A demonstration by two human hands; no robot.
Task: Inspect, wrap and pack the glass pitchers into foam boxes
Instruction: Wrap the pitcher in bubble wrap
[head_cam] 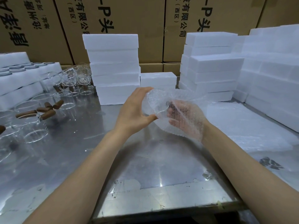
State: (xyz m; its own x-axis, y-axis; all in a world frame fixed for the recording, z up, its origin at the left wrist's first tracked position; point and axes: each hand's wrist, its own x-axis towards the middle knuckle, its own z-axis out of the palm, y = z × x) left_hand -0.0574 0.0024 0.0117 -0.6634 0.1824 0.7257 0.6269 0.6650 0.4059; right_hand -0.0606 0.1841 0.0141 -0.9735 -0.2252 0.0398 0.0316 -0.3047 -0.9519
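Note:
I hold a clear glass pitcher (pixel 155 104) above the middle of the steel table, partly wrapped in a sheet of bubble wrap (pixel 186 101). My left hand (pixel 134 110) cups its left side, thumb below and fingers over the top. My right hand (pixel 186 120) lies under the bubble wrap, gripping the pitcher through it; the pitcher's brown handle shows dimly through the wrap. Several unwrapped glass pitchers (pixel 37 109) with brown wooden handles stand at the left. Closed white foam boxes (pixel 113 68) are stacked behind my hands.
More foam box stacks (pixel 210 65) rise at the back right and right edge (pixel 271 75). A pile of bubble wrap sheets (pixel 242 126) lies at the right. Foam trays (pixel 19 78) sit at the far left. Cardboard cartons (pixel 123 18) wall the back. The steel table edge (pixel 161 210) is near me.

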